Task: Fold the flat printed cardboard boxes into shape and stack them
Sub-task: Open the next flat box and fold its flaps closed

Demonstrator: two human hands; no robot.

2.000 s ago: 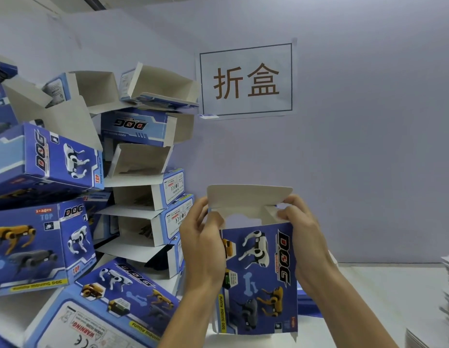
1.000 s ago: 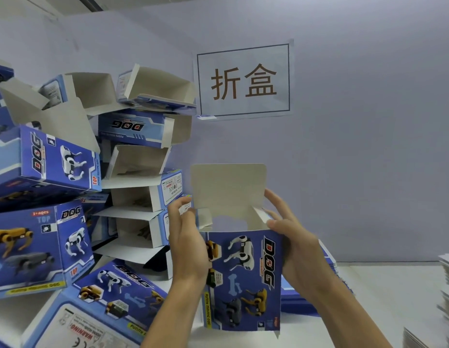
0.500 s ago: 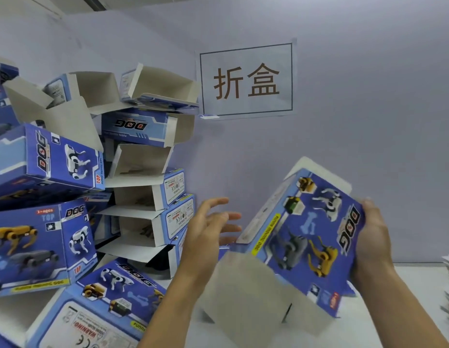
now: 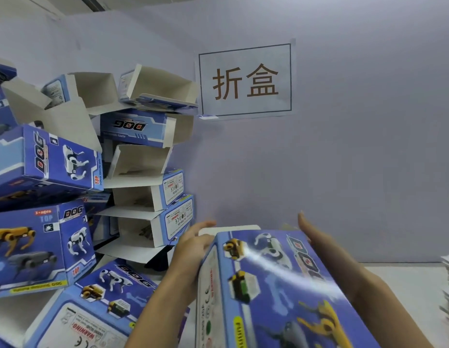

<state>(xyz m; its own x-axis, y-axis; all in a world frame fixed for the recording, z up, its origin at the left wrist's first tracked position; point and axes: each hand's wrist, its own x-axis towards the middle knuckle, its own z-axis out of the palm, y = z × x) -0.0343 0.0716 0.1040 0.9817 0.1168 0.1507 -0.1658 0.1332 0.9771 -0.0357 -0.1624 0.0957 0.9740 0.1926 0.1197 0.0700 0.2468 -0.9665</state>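
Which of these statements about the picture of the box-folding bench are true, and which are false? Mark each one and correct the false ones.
1. Both hands are on the same blue printed box. True: the left hand is at its left side and the right hand at its right.
2. The folded boxes are piled on the right of the scene. False: the pile of folded boxes is on the left.
3. A paper sign with two brown characters hangs on the wall. True.
4. The box in the hands is red. False: it is blue, with robot dogs printed on it.
5. White flat sheets lie stacked at the right edge. True.
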